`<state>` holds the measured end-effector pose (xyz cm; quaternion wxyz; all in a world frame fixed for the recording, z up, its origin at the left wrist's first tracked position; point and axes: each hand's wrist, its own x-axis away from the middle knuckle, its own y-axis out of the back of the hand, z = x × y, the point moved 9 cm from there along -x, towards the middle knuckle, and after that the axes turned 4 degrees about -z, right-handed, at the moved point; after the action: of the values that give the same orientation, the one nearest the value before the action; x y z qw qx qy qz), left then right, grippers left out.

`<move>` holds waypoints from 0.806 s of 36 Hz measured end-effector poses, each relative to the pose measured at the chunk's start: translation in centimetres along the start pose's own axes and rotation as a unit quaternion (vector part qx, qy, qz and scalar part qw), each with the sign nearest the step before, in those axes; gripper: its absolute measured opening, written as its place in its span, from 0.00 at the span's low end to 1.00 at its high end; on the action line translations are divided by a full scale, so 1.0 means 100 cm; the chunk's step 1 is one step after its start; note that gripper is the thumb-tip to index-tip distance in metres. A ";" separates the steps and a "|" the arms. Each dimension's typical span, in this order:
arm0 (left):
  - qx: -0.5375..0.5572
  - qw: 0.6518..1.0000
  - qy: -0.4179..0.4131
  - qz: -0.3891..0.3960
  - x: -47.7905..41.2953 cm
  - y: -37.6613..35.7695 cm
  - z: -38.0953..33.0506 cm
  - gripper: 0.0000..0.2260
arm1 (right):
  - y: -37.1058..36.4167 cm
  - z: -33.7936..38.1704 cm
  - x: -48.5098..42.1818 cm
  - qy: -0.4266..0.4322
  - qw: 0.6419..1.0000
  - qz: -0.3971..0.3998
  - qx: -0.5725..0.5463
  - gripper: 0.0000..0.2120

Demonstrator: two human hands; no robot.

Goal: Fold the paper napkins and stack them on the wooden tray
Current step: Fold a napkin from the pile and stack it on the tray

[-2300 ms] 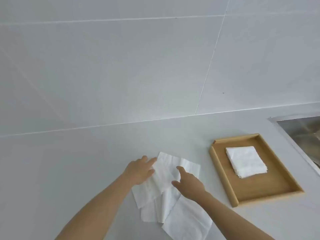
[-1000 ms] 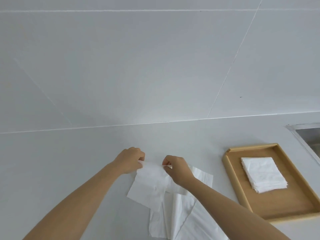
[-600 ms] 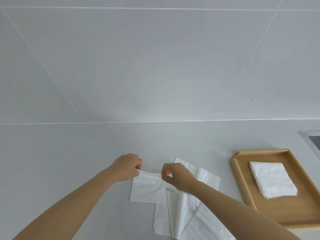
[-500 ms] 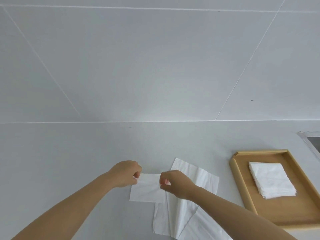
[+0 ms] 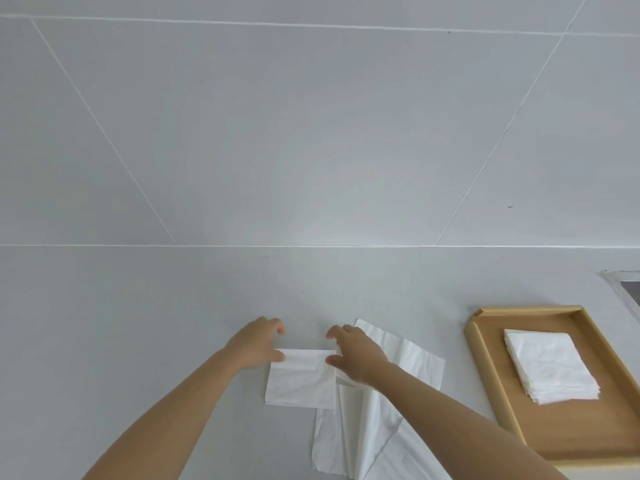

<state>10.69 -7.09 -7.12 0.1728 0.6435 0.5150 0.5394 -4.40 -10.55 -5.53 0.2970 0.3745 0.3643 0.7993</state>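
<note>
A folded white paper napkin (image 5: 300, 379) lies flat on the grey counter. My left hand (image 5: 255, 344) rests at its far left corner, thumb on the paper and fingers spread. At its far right corner sits my right hand (image 5: 353, 351), thumb touching the paper, fingers apart. Several unfolded napkins (image 5: 374, 410) lie loosely piled to the right, partly under my right forearm. The wooden tray (image 5: 485, 375) stands further right and carries a stack of folded napkins (image 5: 550, 368).
A grey tiled wall rises behind the counter. A metal sink rim (image 5: 623, 289) shows at the right edge, just beyond the tray.
Both hands lifted one napkin off the pile, folded it toward me and laid it flat to the left of the pile. The pinching fingers have now spread on its far edge.
</note>
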 end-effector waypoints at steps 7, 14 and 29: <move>0.000 1.000 -0.002 -0.025 -0.006 -0.010 -0.022 0.03 | -0.010 -0.007 -0.010 -0.030 0.999 0.001 0.018 0.16; 0.129 0.991 0.012 -0.020 0.003 0.003 -0.017 0.15 | 0.001 -0.002 -0.003 -0.024 0.996 -0.034 -0.073 0.11; 0.430 0.899 0.030 -0.079 0.051 0.019 -0.073 0.06 | 0.043 -0.043 0.052 -0.091 0.844 -0.116 -0.516 0.10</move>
<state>4.67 -5.99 -0.43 -0.0944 0.5955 0.7511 0.2687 -11.63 -10.65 -2.03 0.5697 0.1930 -0.0880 0.7940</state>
